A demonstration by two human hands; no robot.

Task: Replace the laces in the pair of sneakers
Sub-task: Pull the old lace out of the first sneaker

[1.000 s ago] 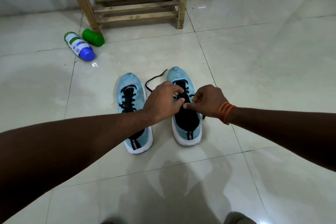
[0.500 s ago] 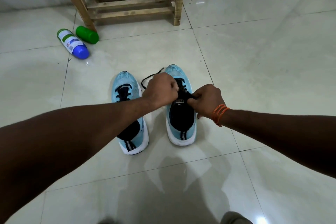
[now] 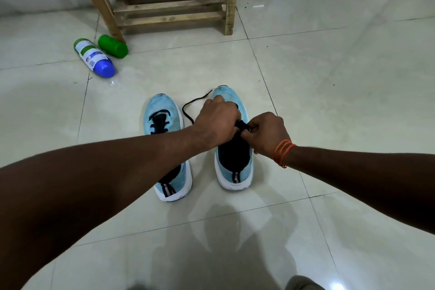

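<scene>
sneakers of pale blue knit: the one (image 3: 164, 125) left of the left hand (image 3: 216, 122) stays laced. both hands have shifted toeward on the other (image 3: 233, 165), left fist closed on the black lace (image 3: 188, 110), right hand (image 3: 266, 134) pinching it; unlacing seems underway.

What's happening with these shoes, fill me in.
A person is working on the laces of a pair of light blue sneakers on the tiled floor. Both hands, left hand and right hand, are pinching at the black lace over the right sneaker; a loose end trails toward the toe. The left sneaker sits untouched alongside.
</scene>
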